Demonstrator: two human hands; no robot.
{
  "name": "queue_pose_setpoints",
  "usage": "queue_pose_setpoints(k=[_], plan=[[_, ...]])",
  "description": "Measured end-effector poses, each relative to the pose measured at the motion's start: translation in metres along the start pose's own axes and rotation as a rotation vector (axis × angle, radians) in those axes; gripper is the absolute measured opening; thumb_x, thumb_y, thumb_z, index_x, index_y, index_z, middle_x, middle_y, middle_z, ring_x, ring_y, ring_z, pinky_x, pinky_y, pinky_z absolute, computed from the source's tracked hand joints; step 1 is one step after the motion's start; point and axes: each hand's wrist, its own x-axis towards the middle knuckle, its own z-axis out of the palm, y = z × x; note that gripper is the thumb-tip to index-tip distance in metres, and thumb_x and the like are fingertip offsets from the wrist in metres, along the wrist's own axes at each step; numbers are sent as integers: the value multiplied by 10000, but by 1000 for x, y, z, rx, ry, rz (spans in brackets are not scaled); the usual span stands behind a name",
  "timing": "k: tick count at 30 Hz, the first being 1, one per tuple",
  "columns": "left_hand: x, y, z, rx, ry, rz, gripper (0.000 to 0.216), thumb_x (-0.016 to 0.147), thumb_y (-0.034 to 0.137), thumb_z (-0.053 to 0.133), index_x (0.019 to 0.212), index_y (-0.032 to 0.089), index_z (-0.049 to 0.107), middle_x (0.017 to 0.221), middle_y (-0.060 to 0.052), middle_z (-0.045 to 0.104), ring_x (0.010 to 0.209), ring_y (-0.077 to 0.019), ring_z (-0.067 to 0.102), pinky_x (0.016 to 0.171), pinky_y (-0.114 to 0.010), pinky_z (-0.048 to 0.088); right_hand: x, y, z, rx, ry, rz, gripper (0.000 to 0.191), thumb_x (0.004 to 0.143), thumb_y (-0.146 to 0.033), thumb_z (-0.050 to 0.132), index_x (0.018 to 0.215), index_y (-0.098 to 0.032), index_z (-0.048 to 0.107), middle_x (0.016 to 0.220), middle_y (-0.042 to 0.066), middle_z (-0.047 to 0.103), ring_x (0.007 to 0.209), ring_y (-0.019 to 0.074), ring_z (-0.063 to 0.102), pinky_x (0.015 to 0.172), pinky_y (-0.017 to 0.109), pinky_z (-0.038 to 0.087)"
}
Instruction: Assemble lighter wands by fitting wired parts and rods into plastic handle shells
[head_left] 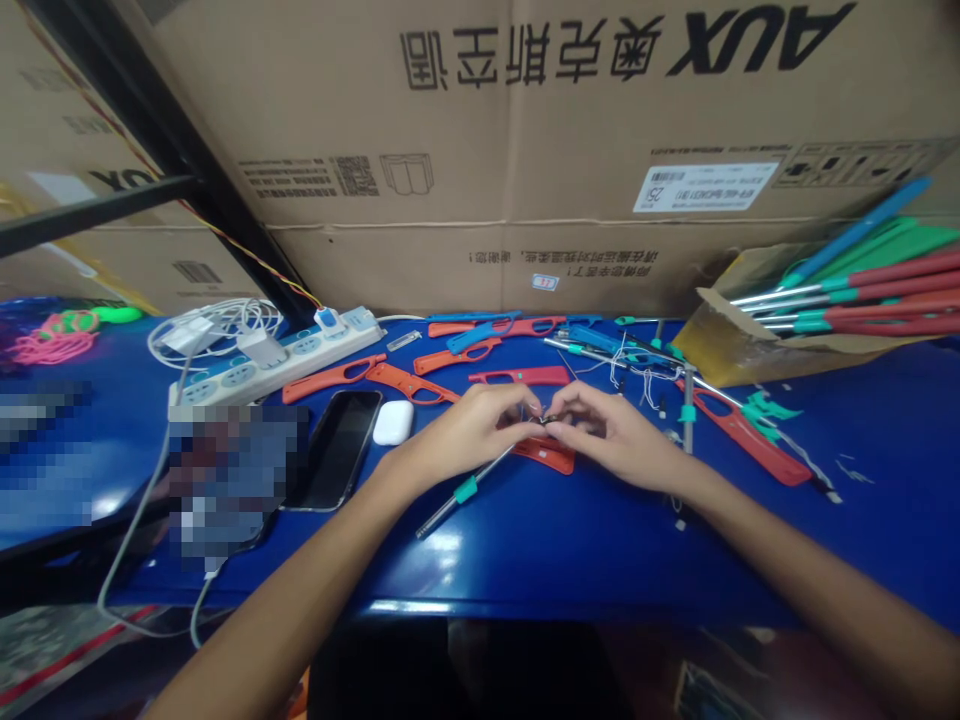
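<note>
Both my hands meet at the middle of the blue table (570,540). My left hand (480,425) is closed, pinching the top end of a thin metal rod (469,488) with a teal collar that slants down to the left. My right hand (611,430) is closed too, its fingertips pinching a small dark part at the rod's tip, too small to name. Under the hands lies an orange plastic handle piece (551,455).
Several orange and blue handle pieces (420,385) lie behind the hands. A phone (337,448) and white earbud case (393,422) sit left, by a power strip (277,360). A cardboard tray of finished rods (847,290) stands right. Large cardboard boxes (525,150) wall the back.
</note>
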Motion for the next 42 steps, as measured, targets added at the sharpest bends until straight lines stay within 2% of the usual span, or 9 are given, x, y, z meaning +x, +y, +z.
queue_pose_setpoints(k=[5, 11, 16, 23, 26, 29, 34, 42], plan=[[1, -4, 3, 97, 24, 92, 63, 968, 236, 596, 966, 175, 612, 911, -31, 680, 817, -160, 640, 747, -273, 478, 0, -3, -1, -199, 12, -75, 208, 983, -432, 547, 1024, -231, 583, 860, 6, 660, 704, 140, 581, 639, 280, 458], [-1, -7, 3, 195, 7, 53, 112, 988, 265, 563, 934, 171, 587, 867, -21, 662, 744, -145, 617, 671, -250, 446, 1, -2, 0, -298, 84, -162, 159, 988, -343, 562, 956, -217, 653, 900, 17, 720, 775, 157, 641, 692, 278, 468], [-2, -4, 4, 299, 15, 30, 183, 1003, 303, 534, 900, 166, 598, 780, -8, 632, 678, -140, 591, 617, -246, 419, 1, 0, 4, -290, 177, -185, 156, 983, -327, 575, 930, -210, 663, 869, 11, 732, 724, 151, 646, 663, 266, 473], [-3, -3, 3, 306, 28, 13, 141, 944, 307, 634, 992, 192, 567, 926, -8, 674, 772, -151, 628, 676, -263, 470, 2, 2, 3, -286, 193, -205, 126, 987, -290, 572, 948, -209, 660, 866, -5, 721, 717, 131, 642, 669, 257, 474], [-3, -4, 5, 245, 15, -12, 177, 919, 301, 663, 1012, 198, 554, 899, 1, 675, 765, -152, 636, 665, -263, 473, 1, 4, 3, -282, 214, -193, 128, 984, -304, 576, 962, -211, 660, 882, -2, 728, 700, 128, 642, 655, 262, 473], [-2, -5, 6, 140, 14, -13, 121, 940, 236, 611, 1032, 195, 544, 817, 20, 661, 700, -132, 630, 635, -245, 465, 1, 5, 2, -264, 247, -172, 132, 970, -326, 595, 968, -212, 662, 881, 2, 732, 682, 131, 646, 636, 269, 479], [0, -3, 2, 99, 86, 71, 51, 972, 158, 538, 992, 177, 581, 868, -3, 670, 727, -119, 633, 664, -229, 465, 1, 5, 5, -179, 319, -143, 133, 945, -340, 619, 958, -215, 662, 877, 13, 724, 733, 151, 670, 648, 277, 508], [0, -9, -6, 149, 88, 227, 255, 969, 28, 421, 977, 161, 638, 957, -50, 670, 859, -147, 633, 780, -271, 486, 3, 6, 15, -63, 344, -105, 145, 925, -337, 635, 962, -199, 659, 829, 12, 706, 688, 138, 651, 642, 281, 506]])
